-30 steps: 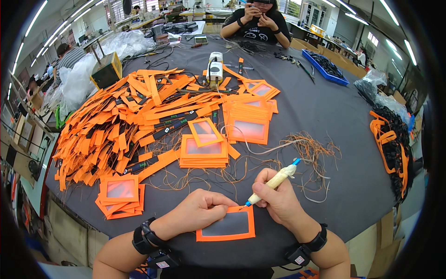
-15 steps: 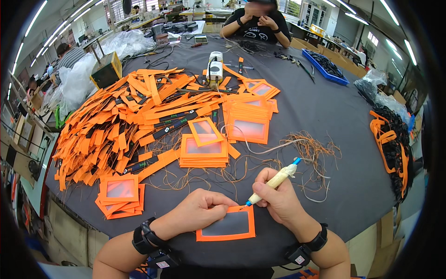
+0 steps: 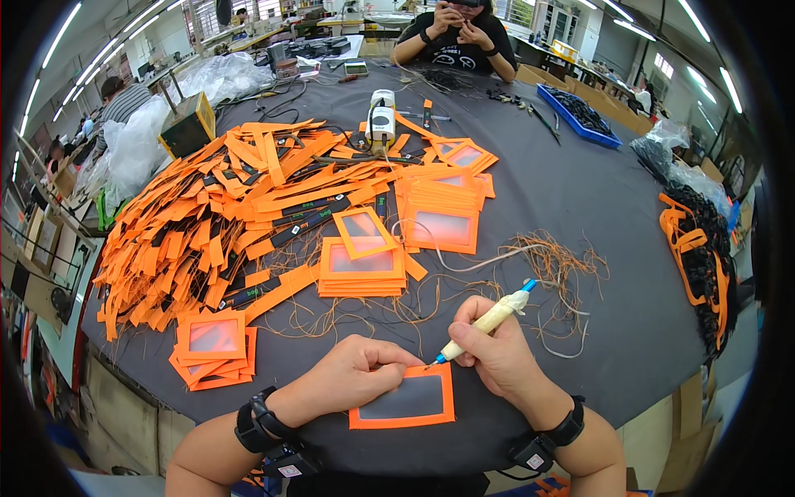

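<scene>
An orange-bordered rectangular piece with a clear window lies flat near the table's front edge. My left hand pinches its top edge, thumb and forefinger together near the middle of that edge. In my right hand is a pen-shaped tool with a cream, wrapped-looking handle and blue ends. Its thin tip slants down to the left and meets the piece's orange border near the top right corner, close to my left fingertips. Whether the tip presses on a thread there is too small to tell.
A large heap of orange and black strips covers the left side. Stacks of similar windowed pieces stand ahead, among loose orange threads. Farther off are a white corded device, a blue tray and a person across the table.
The tool's tip has shifted slightly left along the orange border with my right hand. My left hand and the piece keep their place. The person across the table has moved a hand slightly.
</scene>
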A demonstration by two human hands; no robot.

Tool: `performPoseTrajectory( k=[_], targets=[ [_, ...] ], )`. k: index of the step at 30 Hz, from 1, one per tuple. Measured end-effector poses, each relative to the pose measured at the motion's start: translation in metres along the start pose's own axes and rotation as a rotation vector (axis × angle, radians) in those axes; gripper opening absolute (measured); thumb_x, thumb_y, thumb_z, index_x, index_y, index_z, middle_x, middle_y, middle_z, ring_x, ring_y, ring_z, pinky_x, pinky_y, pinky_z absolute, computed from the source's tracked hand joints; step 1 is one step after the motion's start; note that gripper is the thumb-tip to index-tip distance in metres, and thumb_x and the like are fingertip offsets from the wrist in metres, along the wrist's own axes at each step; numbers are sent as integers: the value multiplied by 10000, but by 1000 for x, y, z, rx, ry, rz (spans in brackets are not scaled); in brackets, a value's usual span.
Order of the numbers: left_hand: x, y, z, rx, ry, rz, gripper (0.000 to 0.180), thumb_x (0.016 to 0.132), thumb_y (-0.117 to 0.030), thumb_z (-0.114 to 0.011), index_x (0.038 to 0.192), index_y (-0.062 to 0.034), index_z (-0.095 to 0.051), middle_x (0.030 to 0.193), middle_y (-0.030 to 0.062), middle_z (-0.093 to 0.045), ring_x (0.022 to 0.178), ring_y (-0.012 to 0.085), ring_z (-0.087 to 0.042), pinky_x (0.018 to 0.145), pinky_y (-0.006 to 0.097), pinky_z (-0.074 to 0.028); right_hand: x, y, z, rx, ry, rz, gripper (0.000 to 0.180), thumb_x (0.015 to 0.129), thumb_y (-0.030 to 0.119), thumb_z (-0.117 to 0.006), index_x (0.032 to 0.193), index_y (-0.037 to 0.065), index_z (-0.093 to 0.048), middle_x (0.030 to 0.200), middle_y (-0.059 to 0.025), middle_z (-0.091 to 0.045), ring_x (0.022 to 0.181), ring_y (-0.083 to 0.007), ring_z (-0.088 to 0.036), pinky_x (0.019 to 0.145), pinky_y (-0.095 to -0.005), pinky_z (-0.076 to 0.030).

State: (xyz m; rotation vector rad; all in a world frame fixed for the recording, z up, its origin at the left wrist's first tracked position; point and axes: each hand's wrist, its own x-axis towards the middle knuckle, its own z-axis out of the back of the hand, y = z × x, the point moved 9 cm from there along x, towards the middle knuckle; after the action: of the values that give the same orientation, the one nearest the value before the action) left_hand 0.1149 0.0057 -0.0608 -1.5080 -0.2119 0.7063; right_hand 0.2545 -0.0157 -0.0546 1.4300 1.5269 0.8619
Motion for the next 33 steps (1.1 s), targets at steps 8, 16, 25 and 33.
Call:
performPoseTrajectory(
  k=[8,16,25,33],
  targets=[
    [1,1,0,12,2,-3,238,885,-80,-522,1051,-4,-676,792,-32,-608,689,14,-510,632,182,-420,0,0,-1,9,10,0,167,852,89,-667,785,66,-516,647,-1,-541,522,-33,-439,458,-177,-331],
    [0,-2,-1,-3,11,-20,239,885,-78,-518,1050,-5,-676,779,-32,-601,683,15,-502,624,185,-414,-1,0,2,10,-5,-7,164,851,82,-664,781,68,-517,644,0,-537,525,-38,-442,461,-181,-330],
    [0,-1,-1,-3,6,-17,241,886,-84,-519,1052,-8,-676,754,-29,-598,674,18,-505,622,187,-418,0,0,0,-7,3,-10,174,844,92,-674,774,66,-517,638,5,-531,528,-36,-448,467,-180,-341],
    [1,-1,0,2,7,-14,239,884,-80,-520,1049,-4,-676,776,-28,-605,683,20,-511,633,188,-422,-1,2,0,-10,-2,-1,172,844,91,-670,770,67,-517,634,9,-525,525,-34,-443,468,-180,-336]
  ],
)
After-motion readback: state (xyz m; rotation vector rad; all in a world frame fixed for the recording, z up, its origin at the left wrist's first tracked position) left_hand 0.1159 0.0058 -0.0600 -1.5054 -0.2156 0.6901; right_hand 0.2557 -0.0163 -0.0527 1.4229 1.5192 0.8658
